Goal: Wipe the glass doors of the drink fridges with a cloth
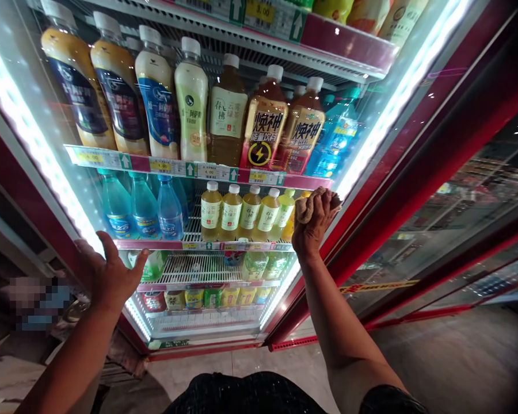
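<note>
Head view, taken as I stand by: the right hand (313, 233) is folded over a bunched brown cloth (304, 211) at the right side of a lit drinks cooler (207, 334), near the end of a price-tagged shelf edge (224, 172). Whether the cloth bears on glass cannot be confirmed. The left hand (110, 273) is raised, fingers spread, with nothing seen in its grasp, near the left light strip (30, 132); contact with any surface cannot be told. Step in hand, in my judgement: working the cloth at the cooler's front by its right border. A further stroke would call for a firm hold and the cloth laid flat under the palm. Edges noted: the right light strip (388, 129) is just beside the cloth, with a red upright (414, 198) farther right, limiting travel that way. Room for movement lies leftward, before the small tea bottles (250, 214) and, farther left, the blue bottles (143, 210). Grey floor (440, 356) lies below, right of the right forearm.
</note>
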A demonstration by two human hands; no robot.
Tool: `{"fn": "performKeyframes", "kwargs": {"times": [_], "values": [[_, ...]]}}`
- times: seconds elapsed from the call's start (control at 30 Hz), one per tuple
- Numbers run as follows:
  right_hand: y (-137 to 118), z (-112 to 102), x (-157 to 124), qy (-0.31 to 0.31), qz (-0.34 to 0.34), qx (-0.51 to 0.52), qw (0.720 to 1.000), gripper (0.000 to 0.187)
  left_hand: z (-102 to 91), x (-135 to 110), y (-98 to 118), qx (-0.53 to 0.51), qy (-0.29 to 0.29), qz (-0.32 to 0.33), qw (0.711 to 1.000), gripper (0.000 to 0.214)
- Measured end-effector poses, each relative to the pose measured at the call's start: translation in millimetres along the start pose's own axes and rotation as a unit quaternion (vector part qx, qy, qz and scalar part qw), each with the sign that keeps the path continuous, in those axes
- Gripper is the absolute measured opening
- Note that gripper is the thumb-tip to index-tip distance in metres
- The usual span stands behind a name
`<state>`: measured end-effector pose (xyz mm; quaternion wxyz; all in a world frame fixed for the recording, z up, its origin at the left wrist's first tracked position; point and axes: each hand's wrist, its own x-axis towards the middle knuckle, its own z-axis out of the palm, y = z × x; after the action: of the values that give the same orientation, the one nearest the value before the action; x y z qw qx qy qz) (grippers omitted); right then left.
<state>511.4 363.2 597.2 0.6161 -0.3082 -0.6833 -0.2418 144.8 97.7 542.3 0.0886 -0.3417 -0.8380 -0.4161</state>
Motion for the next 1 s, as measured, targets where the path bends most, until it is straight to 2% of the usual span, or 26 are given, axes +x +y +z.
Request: {"fn": "performKeyframes", "kwargs": {"times": [0.13,0.2,0.33,0.5,0.7,0.77,0.9,0.93,1.0], "values": [[2.5,-2.3,-11.2,-0.034,-0.03,0.031,0.998,0.068,0.3,-2.9,8.0,0.012,-0.005,-0.019,1.0,0.109],[16.0,-4.4,-7.7,-0.021,-0.034,0.029,0.999,0.067,0.8,-2.4,8.4,0.022,-0.004,-0.014,1.0,0.11],[41.7,-6.8,-0.5,0.044,-0.006,0.005,0.999,0.066,3.2,-0.8,5.8,0.02,-0.001,-0.013,1.0,0.115],[42.5,-8.3,-7.8,0.021,-0.018,0.011,1.0,0.065,4.9,-1.1,5.5,0.0,-0.005,-0.02,1.0,0.117],[46.1,-5.7,22.8,0.064,0.002,0.015,0.998,0.064,3.7,-2.1,7.9,0.002,-0.001,-0.025,1.0,0.117],[39.8,-6.5,24.6,0.046,-0.003,0.024,0.999,0.066,4.5,-3.0,8.7,-0.001,0.003,-0.031,0.999,0.116],[31.4,-12.6,22.5,-0.054,-0.044,0.017,0.997,0.068,7.3,-4.0,10.3,-0.003,0.014,-0.024,1.0,0.111],[32.7,-13.9,26.0,-0.059,-0.047,0.013,0.997,0.066,7.9,-3.7,10.1,0.0,0.019,-0.022,1.0,0.111],[36.0,-14.6,38.1,-0.027,-0.025,0.006,0.999,0.061,8.9,-3.0,8.3,0.003,0.028,-0.02,0.999,0.111]]}}
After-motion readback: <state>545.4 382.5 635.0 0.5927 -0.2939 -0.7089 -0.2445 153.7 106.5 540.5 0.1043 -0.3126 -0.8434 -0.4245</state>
